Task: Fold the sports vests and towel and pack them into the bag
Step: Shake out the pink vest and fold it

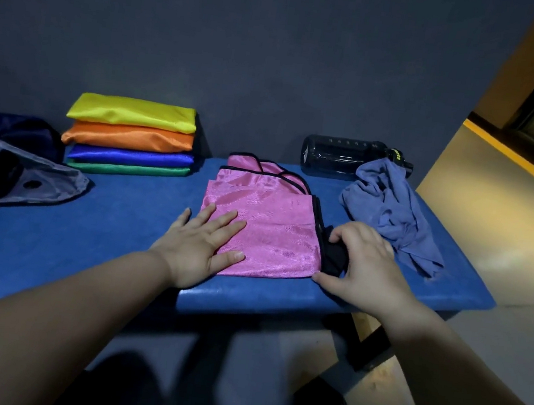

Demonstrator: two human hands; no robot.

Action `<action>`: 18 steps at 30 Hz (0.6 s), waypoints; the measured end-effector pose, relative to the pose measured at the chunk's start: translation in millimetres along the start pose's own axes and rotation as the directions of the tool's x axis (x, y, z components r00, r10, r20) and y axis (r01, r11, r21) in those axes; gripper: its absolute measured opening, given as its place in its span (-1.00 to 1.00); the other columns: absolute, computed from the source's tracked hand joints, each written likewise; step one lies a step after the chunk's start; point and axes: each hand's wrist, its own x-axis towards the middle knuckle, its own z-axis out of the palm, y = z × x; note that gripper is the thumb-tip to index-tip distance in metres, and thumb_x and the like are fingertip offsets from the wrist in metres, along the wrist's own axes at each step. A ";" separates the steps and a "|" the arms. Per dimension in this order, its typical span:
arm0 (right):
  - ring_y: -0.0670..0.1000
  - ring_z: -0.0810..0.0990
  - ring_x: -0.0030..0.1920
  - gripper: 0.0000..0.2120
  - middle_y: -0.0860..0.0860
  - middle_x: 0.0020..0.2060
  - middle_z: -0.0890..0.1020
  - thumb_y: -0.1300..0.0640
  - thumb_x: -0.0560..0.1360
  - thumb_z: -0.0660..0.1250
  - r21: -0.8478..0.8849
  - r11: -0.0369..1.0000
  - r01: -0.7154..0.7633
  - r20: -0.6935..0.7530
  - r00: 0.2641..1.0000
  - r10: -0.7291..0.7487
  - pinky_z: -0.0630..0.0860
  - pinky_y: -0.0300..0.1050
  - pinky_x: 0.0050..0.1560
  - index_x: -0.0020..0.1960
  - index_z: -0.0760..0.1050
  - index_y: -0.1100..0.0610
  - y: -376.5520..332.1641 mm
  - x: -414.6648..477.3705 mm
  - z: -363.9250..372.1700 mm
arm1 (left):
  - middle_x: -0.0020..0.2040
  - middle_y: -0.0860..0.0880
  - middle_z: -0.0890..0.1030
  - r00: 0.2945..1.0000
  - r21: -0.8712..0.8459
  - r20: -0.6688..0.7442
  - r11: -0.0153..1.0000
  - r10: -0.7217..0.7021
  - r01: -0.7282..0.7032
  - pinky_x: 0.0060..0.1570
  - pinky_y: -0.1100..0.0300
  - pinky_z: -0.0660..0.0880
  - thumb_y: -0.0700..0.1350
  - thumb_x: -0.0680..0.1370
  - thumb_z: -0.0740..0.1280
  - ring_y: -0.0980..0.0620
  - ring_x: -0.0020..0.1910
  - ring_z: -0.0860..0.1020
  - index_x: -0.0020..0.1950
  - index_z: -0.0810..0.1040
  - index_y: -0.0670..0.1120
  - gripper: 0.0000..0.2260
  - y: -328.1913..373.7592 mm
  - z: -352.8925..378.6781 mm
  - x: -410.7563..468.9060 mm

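A pink vest (270,216) with black trim lies partly folded on the blue bench (113,226). My left hand (205,248) rests flat on its near left corner, fingers straight. My right hand (362,266) pinches the black edge strip at the vest's right side. A stack of folded vests (129,138), yellow, orange, blue and green, sits at the back left. A crumpled blue-grey towel (390,211) lies to the right. The dark bag (2,167) lies open at the far left.
A dark water bottle (342,158) lies on its side behind the towel, against the grey wall. The bench's right end and front edge drop to the floor. A yellow-lit wall and window frame stand at the right.
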 end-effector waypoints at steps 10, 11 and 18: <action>-0.17 0.27 0.08 -0.68 -0.20 -0.09 0.44 -0.24 0.20 0.58 -0.063 0.996 -0.056 0.036 0.998 0.058 0.11 -0.14 0.07 -0.33 0.47 -0.13 -9.7 1.9 2.0 | 0.59 0.17 -0.15 1.000 -0.001 0.018 1.000 -0.008 0.008 0.50 -0.08 -0.25 0.51 0.38 -0.30 0.02 0.56 -0.24 0.57 -0.14 0.22 -0.20 0.5 -1.6 -0.7; -0.16 0.30 0.09 -0.69 -0.21 -0.11 0.46 -0.19 0.20 0.59 -0.034 0.998 -0.061 0.043 0.997 0.063 0.13 -0.13 0.06 -0.34 0.47 -0.15 -9.3 2.4 2.7 | 0.59 0.18 -0.15 1.000 -0.002 0.016 1.000 -0.003 0.003 0.50 -0.08 -0.25 0.56 0.28 -0.39 0.02 0.56 -0.24 0.57 -0.15 0.23 -0.10 0.1 -1.1 -0.7; -0.05 0.44 0.07 -0.57 -0.28 -0.18 0.53 0.01 0.16 0.67 0.156 0.988 0.010 0.159 0.987 -0.035 0.39 -0.02 0.14 -0.47 0.40 -0.27 12.5 8.4 -4.6 | 0.59 0.18 -0.15 1.000 -0.013 0.015 1.000 -0.003 0.004 0.50 -0.10 -0.25 0.58 0.12 -0.54 0.02 0.56 -0.23 0.57 -0.14 0.23 0.05 0.0 0.8 0.1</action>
